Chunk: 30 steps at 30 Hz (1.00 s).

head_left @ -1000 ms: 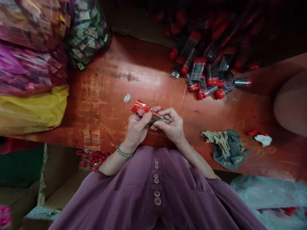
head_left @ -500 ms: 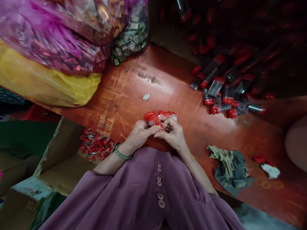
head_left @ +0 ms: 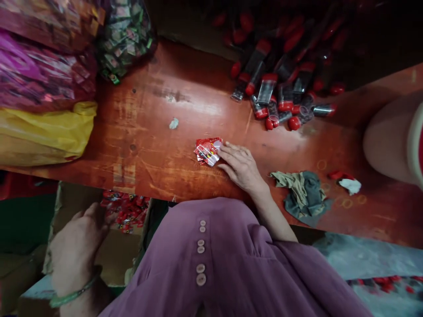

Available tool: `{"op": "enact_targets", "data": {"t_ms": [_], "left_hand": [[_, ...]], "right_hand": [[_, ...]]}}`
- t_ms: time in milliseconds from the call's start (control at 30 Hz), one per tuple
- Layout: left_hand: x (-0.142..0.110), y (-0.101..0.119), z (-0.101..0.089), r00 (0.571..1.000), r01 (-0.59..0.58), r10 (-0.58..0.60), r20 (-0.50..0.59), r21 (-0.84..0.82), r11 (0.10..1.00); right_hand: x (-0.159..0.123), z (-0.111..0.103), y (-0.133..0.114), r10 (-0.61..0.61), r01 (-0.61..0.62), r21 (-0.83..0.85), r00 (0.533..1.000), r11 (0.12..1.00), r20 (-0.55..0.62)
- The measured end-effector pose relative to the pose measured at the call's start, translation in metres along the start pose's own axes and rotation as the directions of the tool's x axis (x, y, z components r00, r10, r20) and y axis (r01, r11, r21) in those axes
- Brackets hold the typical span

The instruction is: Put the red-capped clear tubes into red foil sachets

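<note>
Resting unclenched, the right hand (head_left: pixel 243 167) touches glossy, flat red sachets (head_left: pixel 206 150); beneath the blurred left hand (head_left: pixel 77 244), grip indeterminable, lies a rough-edged cardboard box (head_left: pixel 119 253).

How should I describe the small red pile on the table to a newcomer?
On the reddish-brown table, go to the middle, just left of the right hand. The small red pile is low, glossy and printed, unlike the red-capped containers.

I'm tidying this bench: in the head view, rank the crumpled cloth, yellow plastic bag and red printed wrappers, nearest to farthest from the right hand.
1. Red printed wrappers, just left of the right hand.
2. Crumpled cloth, to its right.
3. Yellow plastic bag, far left.
</note>
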<state>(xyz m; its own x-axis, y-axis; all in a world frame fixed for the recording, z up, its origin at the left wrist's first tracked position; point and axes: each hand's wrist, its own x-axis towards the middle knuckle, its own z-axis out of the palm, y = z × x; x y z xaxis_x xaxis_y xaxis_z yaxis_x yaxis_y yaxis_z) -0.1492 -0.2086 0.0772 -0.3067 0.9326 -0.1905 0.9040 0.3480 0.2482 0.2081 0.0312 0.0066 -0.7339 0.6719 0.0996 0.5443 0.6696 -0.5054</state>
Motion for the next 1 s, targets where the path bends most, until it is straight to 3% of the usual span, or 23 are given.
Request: {"op": "enact_targets", "data": {"t_ms": [33, 67, 100, 167, 200, 267, 367, 500, 633, 733, 867, 1000], "left_hand": [[0.009, 0.017, 0.003, 0.997, -0.009, 0.019, -0.075, 0.138, 0.99], [0.02, 0.037, 0.008, 0.988, -0.057, 0.079, -0.13, 0.161, 0.985], [0.034, 0.06, 0.015, 0.968, -0.158, 0.166, -0.189, 0.057, 0.986], [0.065, 0.104, 0.036, 0.884, -0.41, 0.367, -0.29, -0.106, 0.906], [0.081, 0.123, 0.047, 0.82, -0.523, 0.461, -0.34, -0.115, 0.845], [0.108, 0.151, 0.068, 0.731, -0.658, 0.595, -0.335, -0.112, 0.745], [0.135, 0.17, 0.091, 0.665, -0.742, 0.689, -0.289, -0.146, 0.655], [0.148, 0.17, 0.1, 0.607, -0.792, 0.729, -0.318, -0.164, 0.588], [0.152, 0.172, 0.101, 0.588, -0.79, 0.698, -0.41, -0.106, 0.603], [0.154, 0.181, 0.101, 0.593, -0.779, 0.685, -0.424, -0.087, 0.621], [0.157, 0.192, 0.1, 0.657, -0.738, 0.655, -0.372, -0.144, 0.659], [0.157, 0.198, 0.1, 0.7, -0.703, 0.638, -0.321, -0.149, 0.695]], "right_hand": [[0.0, 0.003, 0.001, -0.022, 0.022, -0.015, 1.0, 1.0, -0.008], [0.001, 0.006, 0.001, -0.044, 0.043, -0.03, 0.999, 0.999, -0.016], [0.001, 0.008, 0.002, -0.065, 0.064, -0.046, 0.998, 0.997, -0.022], [0.003, 0.012, 0.003, -0.114, 0.11, -0.076, 0.993, 0.991, -0.043], [0.004, 0.014, 0.004, -0.138, 0.132, -0.088, 0.989, 0.987, -0.06], [0.006, 0.017, 0.006, -0.168, 0.158, -0.097, 0.981, 0.983, -0.101], [0.008, 0.021, 0.008, -0.149, 0.141, -0.066, 0.98, 0.988, -0.13], [0.009, 0.021, 0.007, -0.083, 0.087, 0.029, 0.991, 0.996, -0.107], [0.01, -0.004, 0.012, -0.008, 0.017, 0.118, 0.997, 0.993, -0.075], [0.009, -0.037, 0.031, 0.143, -0.141, 0.022, 0.982, 0.99, -0.126], [0.012, -0.074, 0.076, 0.34, -0.38, -0.248, 0.921, 0.891, -0.191], [0.019, -0.084, 0.106, 0.375, -0.412, -0.367, 0.911, 0.834, -0.172]]}}
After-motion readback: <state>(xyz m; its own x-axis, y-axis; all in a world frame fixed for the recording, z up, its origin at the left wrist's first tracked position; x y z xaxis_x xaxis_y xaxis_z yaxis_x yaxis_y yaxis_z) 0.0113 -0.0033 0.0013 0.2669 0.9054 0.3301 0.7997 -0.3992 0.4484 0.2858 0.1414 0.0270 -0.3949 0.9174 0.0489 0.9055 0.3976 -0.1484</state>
